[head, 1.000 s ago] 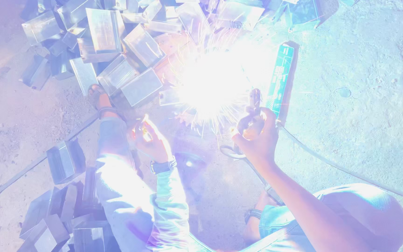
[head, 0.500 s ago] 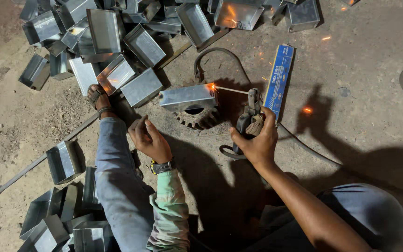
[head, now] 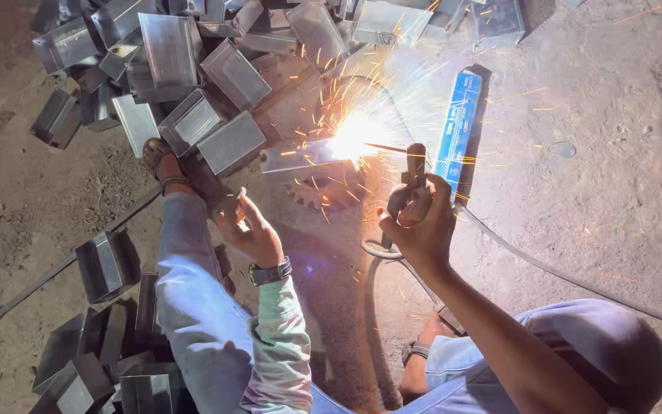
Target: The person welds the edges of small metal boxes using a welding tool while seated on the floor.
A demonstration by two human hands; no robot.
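Steel boxes (head: 170,50) are lying heaped across the dirt floor (head: 599,199) ahead of you and beside your left leg (head: 193,307): thin folded sheet, judged light singly but sharp at the cut edges, so you should be lifting them by the flat faces. Next in size, the box you are working on (head: 300,156) is resting on a toothed gear wheel (head: 323,192) in front of you; I judge the gear heavy and stiff, a steady rest, while the box is light enough to shift under a nudge and is hot near the seam. Take hold of it only at the end away from the arc (head: 354,136).

You are closing your right hand (head: 423,230) around the electrode holder (head: 415,180), thumb over the top, with the rod (head: 385,147) reaching left into the sparks. The holder looks rigid; its cable (head: 545,268) is trailing off to your right and is likely dragging on your wrist. Your left hand (head: 250,230) is hovering half open above your knee, apart from the right hand and holding nothing. A blue electrode packet (head: 456,123), light and flimsy by the look of it, is lying just beyond the holder, within range of the sparks.
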